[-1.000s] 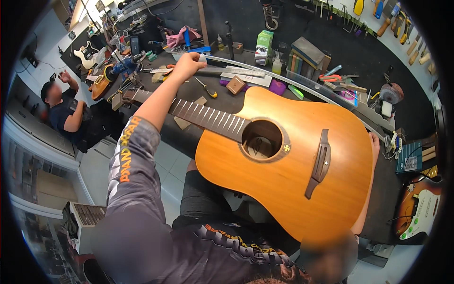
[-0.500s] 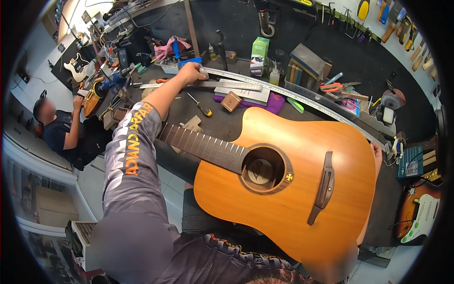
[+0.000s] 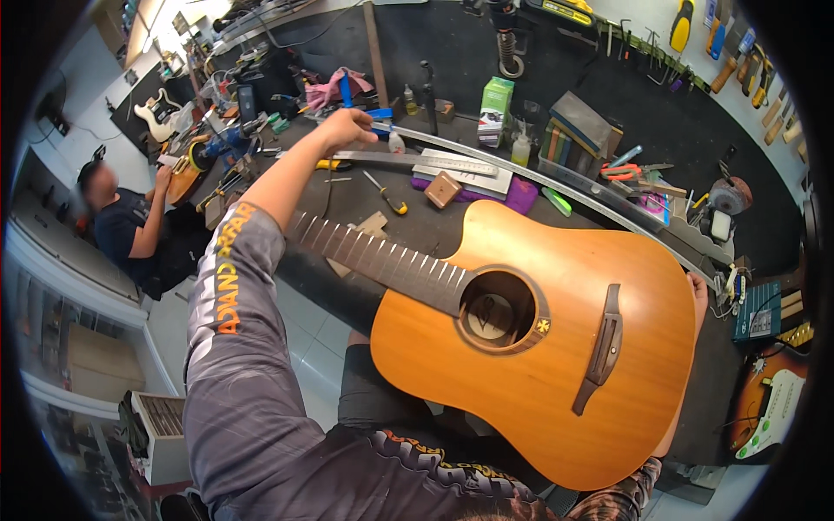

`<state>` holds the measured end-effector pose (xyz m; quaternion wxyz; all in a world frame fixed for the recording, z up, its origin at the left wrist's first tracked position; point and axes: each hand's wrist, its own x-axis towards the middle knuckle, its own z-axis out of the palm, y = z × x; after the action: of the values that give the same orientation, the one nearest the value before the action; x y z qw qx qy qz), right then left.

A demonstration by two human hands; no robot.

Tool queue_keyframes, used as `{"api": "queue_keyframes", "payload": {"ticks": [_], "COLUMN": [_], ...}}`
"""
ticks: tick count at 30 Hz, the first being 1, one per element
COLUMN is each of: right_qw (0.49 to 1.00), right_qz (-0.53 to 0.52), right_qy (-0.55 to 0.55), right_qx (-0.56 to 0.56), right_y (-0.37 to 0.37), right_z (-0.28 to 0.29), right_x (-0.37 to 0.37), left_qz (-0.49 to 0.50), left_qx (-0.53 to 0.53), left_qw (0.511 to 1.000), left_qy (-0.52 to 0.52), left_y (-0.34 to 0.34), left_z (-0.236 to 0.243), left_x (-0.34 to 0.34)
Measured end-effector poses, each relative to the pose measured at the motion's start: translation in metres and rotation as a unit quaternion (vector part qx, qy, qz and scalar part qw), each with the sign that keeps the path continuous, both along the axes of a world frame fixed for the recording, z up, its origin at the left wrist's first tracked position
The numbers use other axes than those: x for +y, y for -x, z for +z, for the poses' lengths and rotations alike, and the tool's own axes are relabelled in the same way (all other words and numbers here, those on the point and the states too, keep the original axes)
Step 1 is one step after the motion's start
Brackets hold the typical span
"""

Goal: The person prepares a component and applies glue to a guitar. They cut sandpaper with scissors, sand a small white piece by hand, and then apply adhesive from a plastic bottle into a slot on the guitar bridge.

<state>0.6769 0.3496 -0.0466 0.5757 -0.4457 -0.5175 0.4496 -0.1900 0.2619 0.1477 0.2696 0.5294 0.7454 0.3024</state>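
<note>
An acoustic guitar (image 3: 556, 391) with a natural wood top lies face up over my lap and the bench edge, its fretted neck (image 3: 373, 254) pointing left. My right hand (image 3: 698, 291) grips the guitar body's far right edge; most of its fingers are hidden behind the rim. My left hand (image 3: 348, 130) is stretched over the back of the bench, fingers apart and holding nothing. Just right of its fingertips stands a small clear bottle (image 3: 396, 142). A steel ruler (image 3: 452, 163) lies below that hand, partly on a white flat pad (image 3: 478, 179). A yellow-handled screwdriver (image 3: 387, 194) rests nearby.
A wooden block (image 3: 444, 189), a purple cloth (image 3: 520, 196) and a green tool (image 3: 557, 201) lie behind the guitar. A long metal straightedge (image 3: 591, 196) runs along the bench back. A sunburst electric guitar (image 3: 756, 391) sits at right. Another person (image 3: 126, 217) works at far left.
My left hand has let go of the small bottle, which now stands on the bench, and has drawn slightly away from it. The whole view has shifted a little. My right hand stays on the guitar.
</note>
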Motion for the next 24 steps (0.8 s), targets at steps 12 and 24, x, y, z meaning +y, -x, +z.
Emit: {"api": "queue_keyframes", "payload": {"ticks": [12,24], "right_qw": [1.0,0.999], "right_qz": [0.023,0.031], "right_qy": [-0.019,-0.016], "right_qx": [0.002,0.007], "right_y": [0.01,0.007], "right_z": [0.007,0.009], "right_x": [0.005,-0.009], "left_qz": [0.174,0.27], "left_qx": [-0.078,0.042], "left_qw": [0.876,0.911], "left_qy": [-0.442,-0.31], "left_y": [-0.1,-0.116], "left_z": [-0.047,-0.132], "left_x": [-0.296,-0.248]}}
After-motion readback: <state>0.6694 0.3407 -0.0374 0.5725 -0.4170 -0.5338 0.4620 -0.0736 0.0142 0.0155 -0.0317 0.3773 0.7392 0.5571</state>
